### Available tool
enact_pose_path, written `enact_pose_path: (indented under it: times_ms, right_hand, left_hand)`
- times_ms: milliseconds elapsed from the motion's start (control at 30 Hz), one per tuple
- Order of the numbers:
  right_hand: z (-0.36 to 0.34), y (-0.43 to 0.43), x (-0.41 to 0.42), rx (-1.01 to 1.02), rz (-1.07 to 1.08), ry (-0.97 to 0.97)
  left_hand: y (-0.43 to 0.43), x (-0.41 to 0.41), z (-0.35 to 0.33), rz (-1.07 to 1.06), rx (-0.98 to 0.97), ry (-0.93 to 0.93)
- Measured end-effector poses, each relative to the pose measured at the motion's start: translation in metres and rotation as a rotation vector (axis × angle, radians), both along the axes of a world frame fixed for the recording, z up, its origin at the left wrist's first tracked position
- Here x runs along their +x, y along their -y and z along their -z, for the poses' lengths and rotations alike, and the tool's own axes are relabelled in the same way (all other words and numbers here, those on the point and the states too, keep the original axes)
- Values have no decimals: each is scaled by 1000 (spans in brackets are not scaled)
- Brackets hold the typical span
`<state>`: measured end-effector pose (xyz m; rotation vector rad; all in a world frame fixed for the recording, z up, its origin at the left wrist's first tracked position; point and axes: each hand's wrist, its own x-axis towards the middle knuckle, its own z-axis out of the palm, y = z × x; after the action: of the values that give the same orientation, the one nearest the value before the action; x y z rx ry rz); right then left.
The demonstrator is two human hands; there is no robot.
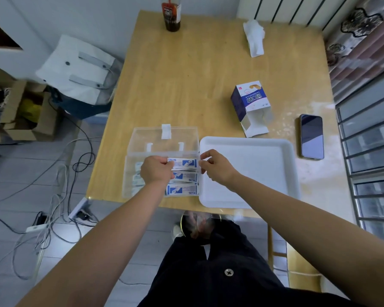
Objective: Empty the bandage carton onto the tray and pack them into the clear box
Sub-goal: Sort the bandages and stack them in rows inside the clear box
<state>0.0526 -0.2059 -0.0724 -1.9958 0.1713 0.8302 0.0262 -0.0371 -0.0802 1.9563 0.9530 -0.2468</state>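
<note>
Packing | our left hand [156, 171] and right hand [214, 167], fingers [205, 159] curled, pinch the ends of a bandage strip [183, 162] to lay it flat in the clear box [164, 138]

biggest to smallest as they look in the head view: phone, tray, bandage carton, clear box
1. tray
2. clear box, counting its open lid
3. carton
4. phone, only a little smaller than the carton

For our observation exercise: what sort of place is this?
Probably a room in a home: a wooden table beside a floral curtain, a smartphone lying on it, a power strip with loose cables on the floor.
</note>
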Motion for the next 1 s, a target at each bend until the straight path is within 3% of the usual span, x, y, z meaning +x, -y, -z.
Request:
enact_pose_path:
  times_ms: [267,367,533,700,867,1000]
  right_hand:
    - [-4,1,7,4,22,4]
    - [-7,-5,20,38,89,-15]
    - [-5,-22,43,127,295,-209]
    - [-2,-27,50,225,388,-238]
    - [-10,-22,39,399,378,-100]
    - [-18,-14,22,529,438,-42]
  left_hand:
    - [-6,-7,-3,74,114,7]
    - [-21,-15,-11,86,248,30]
    - [-49,-27,-20,-13,398,69]
    - [-64,-23,-18,-187,146,-9]
    - [-75,-20,-33,-444,-199,-33]
    - [-82,-31,-42,-466,-405,4]
